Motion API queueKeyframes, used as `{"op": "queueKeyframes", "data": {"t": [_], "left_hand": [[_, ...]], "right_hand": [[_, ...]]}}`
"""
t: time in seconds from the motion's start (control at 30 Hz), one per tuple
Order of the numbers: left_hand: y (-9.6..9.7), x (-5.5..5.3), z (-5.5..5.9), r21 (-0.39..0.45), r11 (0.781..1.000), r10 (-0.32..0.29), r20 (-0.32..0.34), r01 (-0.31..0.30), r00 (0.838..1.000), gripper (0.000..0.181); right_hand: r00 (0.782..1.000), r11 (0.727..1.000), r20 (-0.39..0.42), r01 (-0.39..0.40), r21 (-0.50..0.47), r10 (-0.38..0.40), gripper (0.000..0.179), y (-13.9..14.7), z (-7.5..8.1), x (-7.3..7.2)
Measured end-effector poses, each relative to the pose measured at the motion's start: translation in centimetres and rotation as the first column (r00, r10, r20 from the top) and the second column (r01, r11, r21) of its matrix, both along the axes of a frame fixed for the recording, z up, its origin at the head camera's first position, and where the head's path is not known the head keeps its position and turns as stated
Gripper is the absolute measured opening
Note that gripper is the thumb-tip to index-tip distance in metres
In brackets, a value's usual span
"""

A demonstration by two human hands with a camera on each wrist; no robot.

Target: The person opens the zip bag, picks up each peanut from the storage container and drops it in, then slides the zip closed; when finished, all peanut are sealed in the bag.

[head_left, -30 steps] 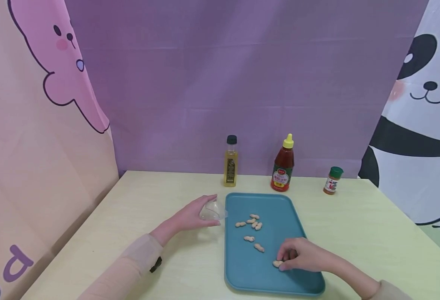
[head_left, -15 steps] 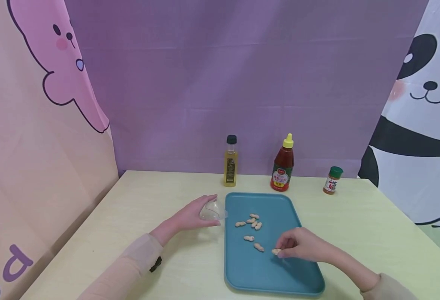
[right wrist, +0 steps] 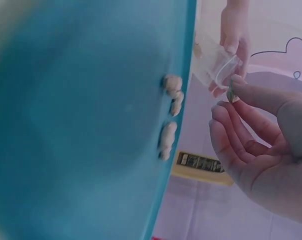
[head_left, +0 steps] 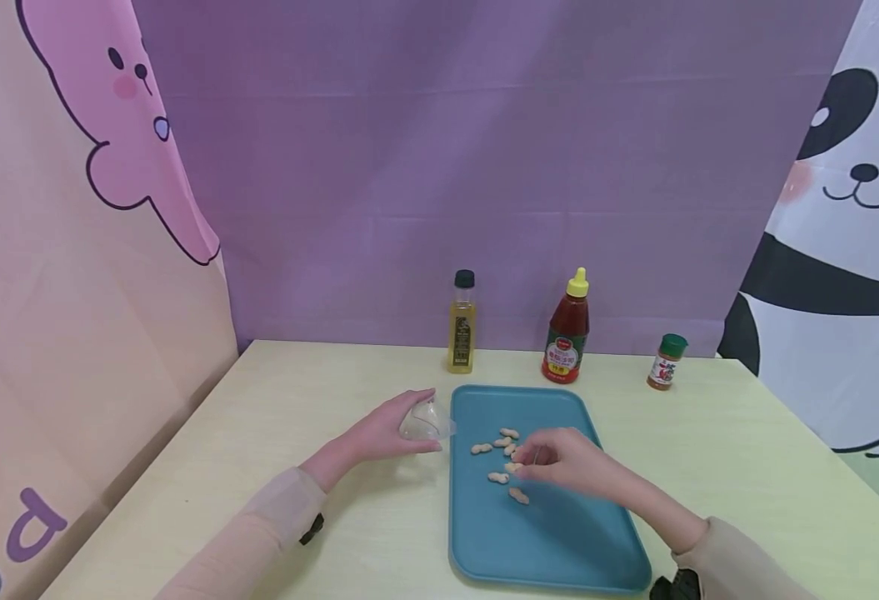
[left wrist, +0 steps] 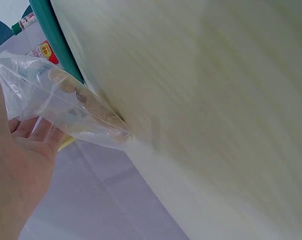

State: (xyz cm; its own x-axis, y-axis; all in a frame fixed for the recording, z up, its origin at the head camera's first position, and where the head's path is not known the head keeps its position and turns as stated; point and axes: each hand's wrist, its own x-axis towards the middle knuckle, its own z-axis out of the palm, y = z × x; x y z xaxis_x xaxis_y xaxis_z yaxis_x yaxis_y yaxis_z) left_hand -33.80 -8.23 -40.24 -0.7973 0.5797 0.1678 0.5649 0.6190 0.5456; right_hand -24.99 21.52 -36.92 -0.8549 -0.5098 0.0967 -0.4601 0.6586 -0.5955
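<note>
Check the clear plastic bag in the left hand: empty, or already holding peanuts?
Holding peanuts. The left wrist view shows several shells inside the clear plastic bag, which the left hand holds beside the teal tray.

Tray (head_left: pixel 559 550) lay mid-table (head_left: pixel 319 375), bottles behind it, hands on either side.
L hand (head_left: pixel 387 433) held a bag (head_left: pixel 426 423) just left of tray's far corner; R hand (head_left: pixel 559 461) sat over peanuts (head_left: pixel 497 477) on tray. Behind, left to right: oil bottle (head_left: pixel 461 323), sauce bottle (head_left: pixel 565 329), spice jar (head_left: pixel 666 362).
</note>
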Motion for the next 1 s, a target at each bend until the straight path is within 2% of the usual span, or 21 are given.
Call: {"op": "queueKeyframes", "data": {"t": [0.37,0.5,0.7,1.0], "left_hand": [[0.0,0.0,0.0,0.017,1.0,-0.02,-0.016,0.021,1.0,0.089],[0.0,-0.1,-0.1,0.016,1.0,-0.026,-0.021,0.027,0.999,0.09],[0.0,-0.1,0.0,0.029,0.999,-0.032,-0.017,0.033,0.999,0.089],[-0.2,-0.1,0.0,0.036,0.999,-0.036,-0.015,0.037,0.999,0.089]], "right_hand": [[0.995,0.994,-0.072,0.059,-0.089,-0.066,0.018,-4.1,0.6,-2.0],[0.994,0.99,-0.09,0.056,-0.129,-0.068,0.021,-5.4,0.5,-2.8],[0.983,0.989,-0.147,0.088,-0.116,-0.105,0.02,-6.7,0.2,-4.1],[0.987,0.989,-0.142,0.062,-0.131,-0.081,0.019,-7.7,-0.4,-5.2]]}}
